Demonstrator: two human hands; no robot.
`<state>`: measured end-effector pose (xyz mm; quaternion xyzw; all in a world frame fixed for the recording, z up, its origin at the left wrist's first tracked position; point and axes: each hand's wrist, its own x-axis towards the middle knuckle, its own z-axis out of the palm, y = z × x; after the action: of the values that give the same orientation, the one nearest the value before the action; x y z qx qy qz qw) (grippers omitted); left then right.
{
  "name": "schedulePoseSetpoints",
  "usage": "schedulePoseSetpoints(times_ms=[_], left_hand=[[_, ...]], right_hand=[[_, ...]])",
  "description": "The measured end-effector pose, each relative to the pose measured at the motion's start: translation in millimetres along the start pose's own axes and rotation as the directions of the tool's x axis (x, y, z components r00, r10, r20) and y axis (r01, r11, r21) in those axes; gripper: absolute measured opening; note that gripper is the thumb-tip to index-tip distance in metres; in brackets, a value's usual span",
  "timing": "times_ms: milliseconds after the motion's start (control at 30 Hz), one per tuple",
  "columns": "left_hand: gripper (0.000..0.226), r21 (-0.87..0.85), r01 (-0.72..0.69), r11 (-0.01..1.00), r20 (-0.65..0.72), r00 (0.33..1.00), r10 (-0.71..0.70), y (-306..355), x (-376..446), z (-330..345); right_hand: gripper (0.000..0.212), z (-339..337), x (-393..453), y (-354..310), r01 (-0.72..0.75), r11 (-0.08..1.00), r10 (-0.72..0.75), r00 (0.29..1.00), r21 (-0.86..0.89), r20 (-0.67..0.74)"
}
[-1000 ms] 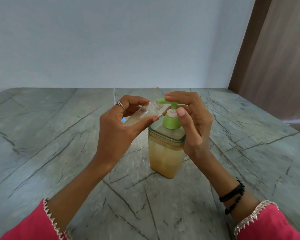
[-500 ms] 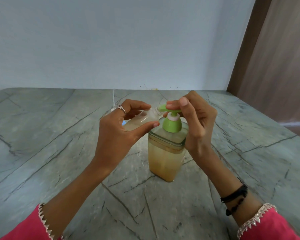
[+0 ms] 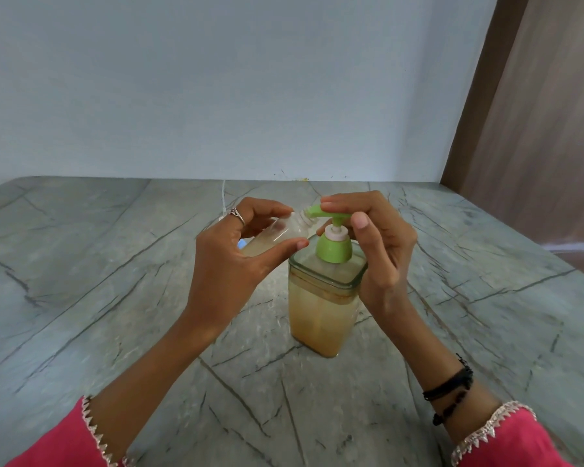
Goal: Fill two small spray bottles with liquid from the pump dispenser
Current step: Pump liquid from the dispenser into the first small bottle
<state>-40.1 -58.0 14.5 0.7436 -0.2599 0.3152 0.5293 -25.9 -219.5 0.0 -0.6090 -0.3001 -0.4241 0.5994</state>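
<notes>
1. Closest to me, 2 pink sleeves with a silver zigzag trim frame the bottom edge, the left sleeve (image 3: 61,443) and the right sleeve (image 3: 509,439). Dark thread bands (image 3: 450,389) circle the right wrist.
2. The grey, dark-veined stone counter (image 3: 81,298) runs under both forearms.
3. The pump dispenser (image 3: 324,298) stands upright on that counter between the arms, a square clear jar filled most of the way with cloudy tan liquid, topped by a green collar and a green pump head (image 3: 331,215).
4. The right hand (image 3: 381,251) sits at the dispenser's right. Its fingers are curled over the top of the pump head with the fingertips resting on it; the thumb stands free beside the white stem.
5. The left hand (image 3: 230,264) grips a small clear spray bottle (image 3: 277,235), thumb below and fingers curled over the top, a ring (image 3: 237,215) on 1 finger. The bottle is held in the air, tilted, with its open threaded neck right at the tip of the green spout. Pale liquid lies in its lower part.
6. Behind the left hand a small blue thing peeks out, too hidden to identify.
7. Farthest back are the pale wall (image 3: 216,79) and a brown wooden panel (image 3: 536,129) on the right.
</notes>
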Motion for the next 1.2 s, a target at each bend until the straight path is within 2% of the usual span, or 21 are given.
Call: schedulePoseSetpoints(times_ms=[200,333,600,733,1000,1133,1200], left_hand=[[0.034,-0.015,0.007,1.0,-0.009,1.0,-0.007,-1.7,0.2,1.7],[0.034,0.01,-0.002,1.0,0.001,1.0,0.002,-3.3,-0.6,1.5],[0.033,0.005,0.015,1.0,-0.02,1.0,-0.015,-1.6,1.6,0.7],[0.032,0.011,0.008,1.0,-0.027,1.0,-0.008,-0.3,1.7,0.7],[0.035,0.014,-0.007,1.0,-0.01,1.0,0.007,-0.9,0.9,0.5],[0.032,0.018,-0.009,1.0,0.011,1.0,0.009,-2.4,0.0,-0.5],[0.032,0.021,-0.019,1.0,0.01,1.0,0.019,-2.5,-0.2,-0.2]], right_hand=[[0.022,2.3,4.4,-3.9,-0.021,0.997,0.02,1.0,-0.068,-0.022],[0.026,4.2,7.1,-4.7,-0.058,0.995,0.056,0.998,-0.078,-0.032],[0.025,0.9,1.7,-1.3,0.07,0.995,-0.07,0.998,-0.075,0.009],[0.026,0.0,0.8,-0.3,0.086,0.994,-0.085,0.996,-0.072,0.017],[0.023,2.6,6.4,-6.7,-0.035,0.997,0.032,0.998,-0.064,-0.047],[0.036,5.0,8.5,-8.6,-0.096,0.994,0.091,0.992,-0.06,-0.084],[0.035,4.2,7.4,-6.6,-0.086,0.995,0.081,0.994,-0.055,-0.076]])
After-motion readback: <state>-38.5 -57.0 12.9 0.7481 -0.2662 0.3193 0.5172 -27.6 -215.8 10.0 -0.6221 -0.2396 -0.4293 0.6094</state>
